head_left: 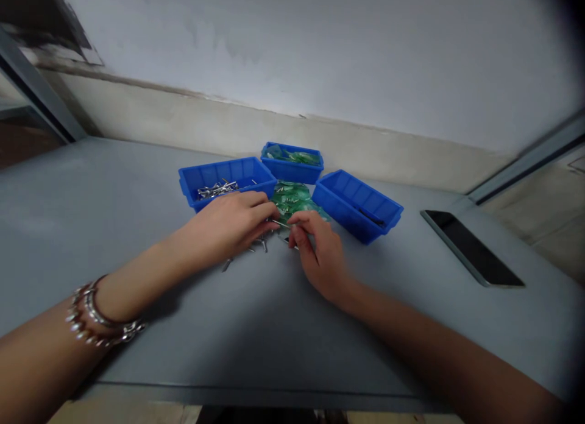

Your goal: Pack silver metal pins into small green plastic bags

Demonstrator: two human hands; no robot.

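Far L, on the gray table (283,345): the L wrist has shiny bracelets (98,314). Past it is a blue bin w/ lots of small metal pcs (218,189) in it. In front of that bin, a few loose metal bits (262,244) lie on the table, near & under the L hand (242,220). L hand is almost closed, fingertips pinching one end of a thin metal rod (281,224). The rod is btwn the 2 hands, just in front of a pile of green plastic bags (292,195). Behind the pile, a blue bin by the wall holds more green plastic. R hand (317,244) is curled, w/ thumb & finger on the rod's other end; can't tell if it also has the small bit under it. Next, R side: a blue bin w/ a dark thing (371,216) in it, then a phone (473,247) lying flat.
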